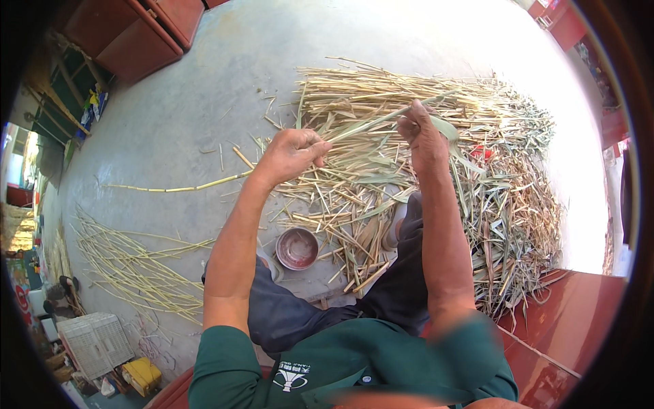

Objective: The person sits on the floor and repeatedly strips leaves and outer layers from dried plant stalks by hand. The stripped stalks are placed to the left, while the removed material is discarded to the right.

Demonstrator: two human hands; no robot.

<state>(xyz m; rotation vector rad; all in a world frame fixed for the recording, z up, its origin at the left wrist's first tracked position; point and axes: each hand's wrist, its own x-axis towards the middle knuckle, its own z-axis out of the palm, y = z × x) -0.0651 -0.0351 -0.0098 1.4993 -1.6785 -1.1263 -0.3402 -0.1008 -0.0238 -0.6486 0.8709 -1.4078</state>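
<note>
A long, thin reed stalk (197, 187) stretches from the left across my front, its leafy end toward the right. My left hand (291, 155) is closed around its middle, thumb and fingers pressed together. Farther right and a little higher, my right hand (425, 135) pinches the green, leafy part; whether it grips stem or leaf sheath is hard to tell. A broad green leaf (446, 129) hangs beside the right hand. Beneath both hands lies a large heap of cut reeds (381, 92), straw-coloured with some green leaves.
Between my feet and the heap stands a reddish bowl (297, 248). Thin peeled-looking stalks (136, 269) lie on the grey floor at left. A white crate (95, 344) and a yellow container (142, 375) are at lower left. Red furniture (126, 41) stands at upper left.
</note>
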